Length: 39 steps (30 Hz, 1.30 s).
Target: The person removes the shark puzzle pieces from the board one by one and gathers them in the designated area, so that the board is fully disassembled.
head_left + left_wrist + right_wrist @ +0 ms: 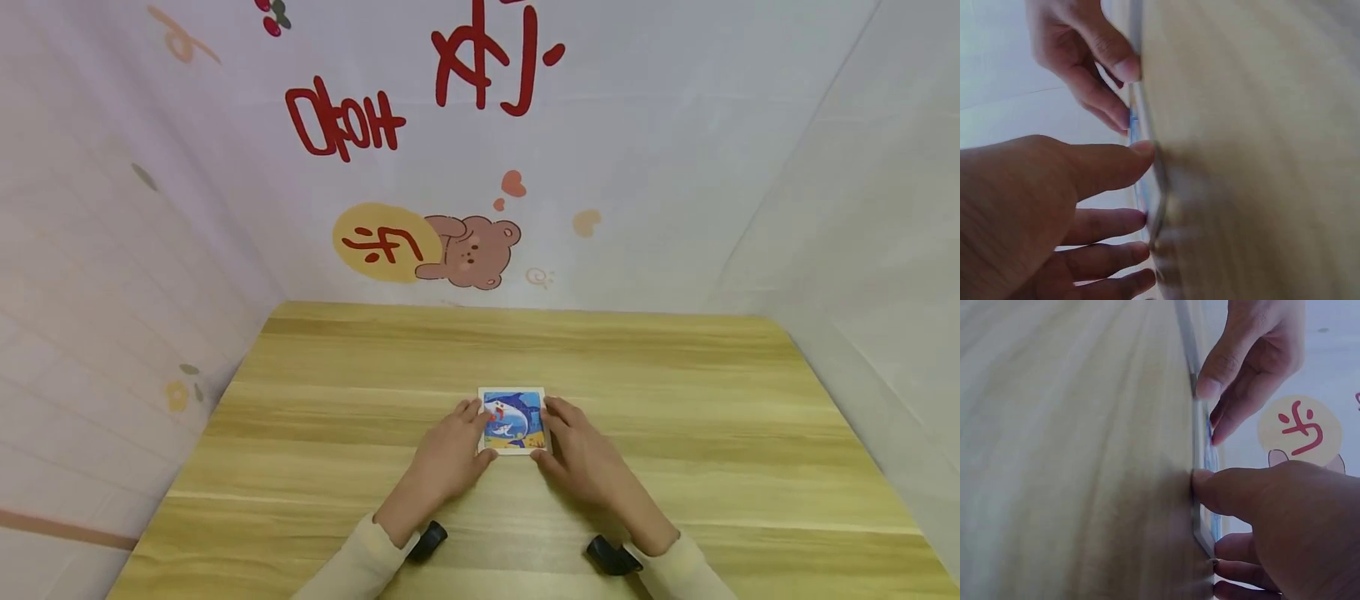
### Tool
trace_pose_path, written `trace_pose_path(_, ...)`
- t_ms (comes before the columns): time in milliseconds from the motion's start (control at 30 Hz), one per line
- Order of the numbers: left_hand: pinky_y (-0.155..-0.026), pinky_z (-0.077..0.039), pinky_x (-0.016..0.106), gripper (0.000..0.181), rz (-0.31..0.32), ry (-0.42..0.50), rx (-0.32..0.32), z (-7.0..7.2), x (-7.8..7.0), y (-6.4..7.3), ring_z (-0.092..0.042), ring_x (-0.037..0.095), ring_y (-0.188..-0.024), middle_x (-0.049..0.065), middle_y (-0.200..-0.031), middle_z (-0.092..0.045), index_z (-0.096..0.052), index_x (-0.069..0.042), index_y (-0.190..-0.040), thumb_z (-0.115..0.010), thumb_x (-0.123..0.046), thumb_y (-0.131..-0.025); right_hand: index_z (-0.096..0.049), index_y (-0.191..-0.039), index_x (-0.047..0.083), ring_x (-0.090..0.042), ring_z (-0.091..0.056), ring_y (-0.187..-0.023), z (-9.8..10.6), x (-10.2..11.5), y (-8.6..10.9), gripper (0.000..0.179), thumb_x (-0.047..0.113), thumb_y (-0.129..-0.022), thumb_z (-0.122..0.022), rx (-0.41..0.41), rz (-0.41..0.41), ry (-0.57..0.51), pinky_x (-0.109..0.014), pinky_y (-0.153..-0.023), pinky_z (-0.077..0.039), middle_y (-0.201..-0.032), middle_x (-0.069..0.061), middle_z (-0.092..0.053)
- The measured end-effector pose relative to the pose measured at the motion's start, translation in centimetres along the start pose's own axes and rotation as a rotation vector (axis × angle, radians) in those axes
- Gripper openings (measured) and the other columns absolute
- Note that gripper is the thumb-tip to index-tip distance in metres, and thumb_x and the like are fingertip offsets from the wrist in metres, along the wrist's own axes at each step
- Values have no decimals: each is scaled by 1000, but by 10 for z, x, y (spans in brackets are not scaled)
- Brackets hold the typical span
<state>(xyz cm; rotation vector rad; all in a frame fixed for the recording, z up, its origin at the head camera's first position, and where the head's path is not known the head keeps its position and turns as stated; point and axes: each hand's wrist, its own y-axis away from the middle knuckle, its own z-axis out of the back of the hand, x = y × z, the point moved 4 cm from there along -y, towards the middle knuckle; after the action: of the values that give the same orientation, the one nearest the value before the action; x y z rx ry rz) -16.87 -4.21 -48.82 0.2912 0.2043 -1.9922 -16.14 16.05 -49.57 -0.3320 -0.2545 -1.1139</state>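
A small square jigsaw puzzle (516, 427) with a shark picture and a pale frame lies on the wooden table, in the middle of the head view. My left hand (447, 454) holds its left side, thumb at the near left corner and fingers along the edge. On the opposite side my right hand (588, 458) grips it likewise, its thumb at the near right corner. Seen edge-on in the left wrist view, the thin board (1154, 181) lies close to the tabletop. The right wrist view shows the right thumb against the near edge of the frame (1197, 515).
The light wood table (300, 400) stretches out around the puzzle on all sides. White cloth (645, 150) printed with a bear (480, 254) and red characters hangs behind it. Black devices (427, 542) are worn at both wrists, below pale sleeves (360, 562).
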Motion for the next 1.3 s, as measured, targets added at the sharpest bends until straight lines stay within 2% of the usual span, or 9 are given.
trace_pose_path(167, -110, -46, 62, 37, -31, -17, -152, 12, -2, -13, -61, 34, -131, 10, -126, -73, -75, -11, -118, -77, -37, -92, -62, -135, -5, -36, -51, -140, 6, -7, -9, 59, 34, -93, -76, 30, -41, -75, -51, -114, -46, -150, -18, -53)
trace_pose_path(233, -108, -48, 60, 35, -37, 5, -194, 13, -3, -19, -64, 31, -125, 7, -121, -74, -76, -11, -115, -78, -37, -91, -64, -134, -3, -36, -54, -137, 10, -11, -13, 55, 33, -93, -76, 14, -43, -110, -52, -111, -49, -147, -17, -56)
trace_pose_path(300, -107, -51, 53, 36, -54, 45, -200, 12, -3, -24, -64, 28, -124, 6, -122, -73, -75, -11, -117, -77, -37, -92, -66, -132, -1, -36, -57, -133, 14, -17, -20, 51, 31, -94, -76, -17, -44, -158, -53, -109, -50, -143, -16, -59)
trace_pose_path(367, -106, -53, 47, 41, -77, 87, -172, 9, -2, -28, -61, 26, -128, 8, -130, -68, -73, -11, -123, -78, -37, -92, -67, -131, 0, -37, -59, -130, 16, -22, -28, 48, 29, -94, -76, -48, -49, -209, -55, -108, -50, -138, -16, -62)
trace_pose_path(433, -109, -52, 44, 49, -100, 122, -106, 6, 0, -31, -51, 26, -139, 9, -143, -60, -68, -13, -133, -77, -38, -92, -68, -129, 2, -35, -62, -125, 16, -28, -36, 45, 28, -94, -76, -70, -61, -253, -54, -105, -52, -133, -14, -64)
trace_pose_path(567, -117, -44, 47, 63, -139, 153, 34, -1, 2, -31, -30, 29, -156, 8, -162, -41, -57, -19, -148, -75, -43, -93, -70, -126, 4, -28, -65, -108, 13, -37, -49, 41, 27, -93, -77, -77, -99, -298, -46, -92, -55, -124, -11, -69)
trace_pose_path(700, -119, -42, 49, 66, -177, 173, 117, -6, 1, -30, -23, 29, -159, 6, -167, -33, -49, -24, -154, -70, -46, -96, -72, -124, 7, -25, -62, -100, 9, -41, -55, 39, 29, -92, -78, -61, -120, -318, -39, -85, -52, -119, -9, -69)
trace_pose_path(1033, -124, -36, 46, 56, -206, 145, 170, -16, -2, -29, -19, 27, -160, 4, -170, -27, -50, -30, -153, -63, -45, -100, -75, -117, 13, -27, -58, -108, -2, -44, -52, 33, 26, -88, -82, -80, -92, -290, -43, -89, -48, -115, -7, -65)
trace_pose_path(1300, -124, -34, 47, 52, -207, 133, 164, -14, -4, -28, -21, 29, -160, 7, -169, -31, -55, -30, -149, -63, -44, -100, -75, -114, 12, -24, -59, -95, 0, -42, -52, 30, 23, -87, -83, -68, -56, -276, -38, -83, -50, -113, -7, -65)
